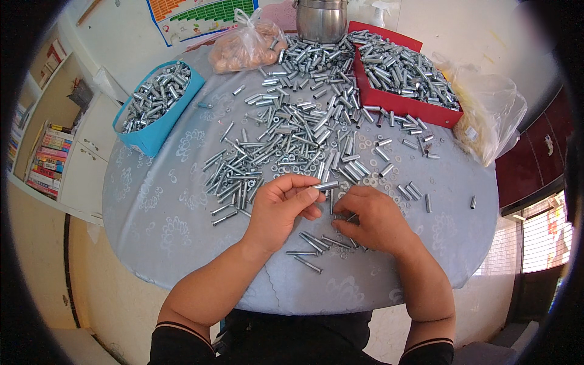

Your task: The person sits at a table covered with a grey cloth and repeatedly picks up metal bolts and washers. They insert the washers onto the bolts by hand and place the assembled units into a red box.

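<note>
Head view: left hand (281,207) pinching a short metal sleeve (326,185) between thumb and fingertips, above round grey table (158,219). Right hand (376,220) closed on small parts just beside loose bolts (313,243). Beyond, blue tray (152,137) and red tray (420,109), both filled with sleeves.

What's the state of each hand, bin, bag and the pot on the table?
left hand: pinching a metal sleeve
right hand: fingertips down on loose parts
blue bin: tilted, full of metal parts
red tray: heaped full
clear bag: knotted shut
steel pot: upright, contents hidden
table: strewn with sleeves and washers
</note>
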A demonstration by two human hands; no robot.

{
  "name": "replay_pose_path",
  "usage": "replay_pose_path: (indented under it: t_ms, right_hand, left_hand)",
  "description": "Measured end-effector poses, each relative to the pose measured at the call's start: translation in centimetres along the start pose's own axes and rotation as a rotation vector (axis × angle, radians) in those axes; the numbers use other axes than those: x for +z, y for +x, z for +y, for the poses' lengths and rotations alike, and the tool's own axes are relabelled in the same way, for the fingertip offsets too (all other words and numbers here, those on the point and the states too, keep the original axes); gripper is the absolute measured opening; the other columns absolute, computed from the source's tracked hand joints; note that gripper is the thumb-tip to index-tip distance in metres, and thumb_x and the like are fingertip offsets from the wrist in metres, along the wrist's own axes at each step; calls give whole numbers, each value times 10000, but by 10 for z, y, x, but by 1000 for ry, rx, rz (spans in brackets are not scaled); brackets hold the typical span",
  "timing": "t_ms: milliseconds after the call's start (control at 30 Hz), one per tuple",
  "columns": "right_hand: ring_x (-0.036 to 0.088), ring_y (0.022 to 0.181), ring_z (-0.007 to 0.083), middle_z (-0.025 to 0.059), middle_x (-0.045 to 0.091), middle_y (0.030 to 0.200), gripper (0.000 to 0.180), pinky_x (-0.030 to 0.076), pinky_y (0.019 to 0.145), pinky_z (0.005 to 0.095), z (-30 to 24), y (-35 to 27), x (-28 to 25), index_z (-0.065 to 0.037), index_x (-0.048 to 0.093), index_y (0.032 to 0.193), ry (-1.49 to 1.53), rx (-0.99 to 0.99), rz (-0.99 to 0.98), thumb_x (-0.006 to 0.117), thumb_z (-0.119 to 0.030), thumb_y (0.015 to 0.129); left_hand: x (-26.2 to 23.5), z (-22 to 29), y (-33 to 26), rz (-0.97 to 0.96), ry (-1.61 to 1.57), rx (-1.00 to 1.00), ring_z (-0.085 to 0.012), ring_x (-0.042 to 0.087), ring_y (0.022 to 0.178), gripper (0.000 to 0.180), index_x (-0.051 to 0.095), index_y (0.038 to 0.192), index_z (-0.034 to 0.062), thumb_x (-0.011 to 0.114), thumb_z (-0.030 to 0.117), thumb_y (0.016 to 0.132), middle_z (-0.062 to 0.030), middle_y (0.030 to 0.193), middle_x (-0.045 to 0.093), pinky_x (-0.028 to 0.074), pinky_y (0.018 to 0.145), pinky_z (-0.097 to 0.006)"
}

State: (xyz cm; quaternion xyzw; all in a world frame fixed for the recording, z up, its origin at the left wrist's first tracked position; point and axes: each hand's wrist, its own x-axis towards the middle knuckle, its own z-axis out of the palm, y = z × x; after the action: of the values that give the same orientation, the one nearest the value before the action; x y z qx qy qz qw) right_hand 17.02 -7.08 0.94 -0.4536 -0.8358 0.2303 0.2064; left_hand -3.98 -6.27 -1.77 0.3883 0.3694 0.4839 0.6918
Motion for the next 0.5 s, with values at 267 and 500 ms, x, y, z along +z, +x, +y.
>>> replay_pose_path:
  t_ms: [267,500]
  right_hand:
    - [610,803,315,95,601,800,115,496,698,423,5,-2,4,-81,649,803,-36,-48,2,694,-164,738]
    - [623,657,168,51,664,765,72,492,619,282,9,2,2,-34,667,893,511,323,244,671,-63,828]
  left_hand:
    - [0,-2,1,-5,-1,-2,-152,658,702,205,619,1102,-28,619,65,919,-123,902,693,546,641,-263]
    - [1,-1,1,-14,20,-2,-149,657,699,206,626,1099,-23,624,57,910,-120,900,695,550,646,-262]
